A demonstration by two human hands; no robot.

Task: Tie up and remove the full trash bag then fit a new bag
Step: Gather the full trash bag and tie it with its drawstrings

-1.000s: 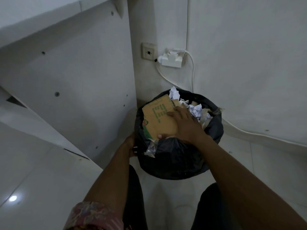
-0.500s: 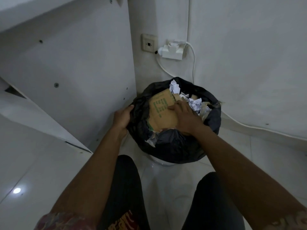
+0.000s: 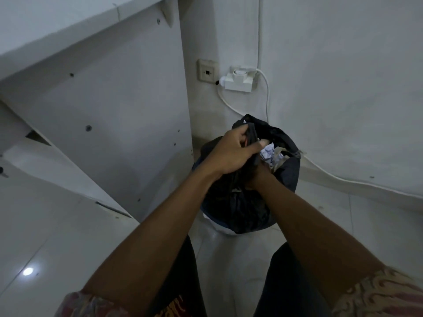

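Left hand (image 3: pixel 235 154) grips bunched top of black trash bag (image 3: pixel 242 209), in white bin (image 3: pixel 217 226) on floor (image 3: pixel 229 259). Right hand (image 3: pixel 257 173) tucked under left, grip hidden. Crumpled paper (image 3: pixel 268 153) shows at far side. Step: gathering. Next likely: pull far edge in, knot.

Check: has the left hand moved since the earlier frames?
Yes. The left hand went from the bag's left flank, left of the socket, rightward onto the bag's top, now below-right of the socket, gripping gathered plastic.
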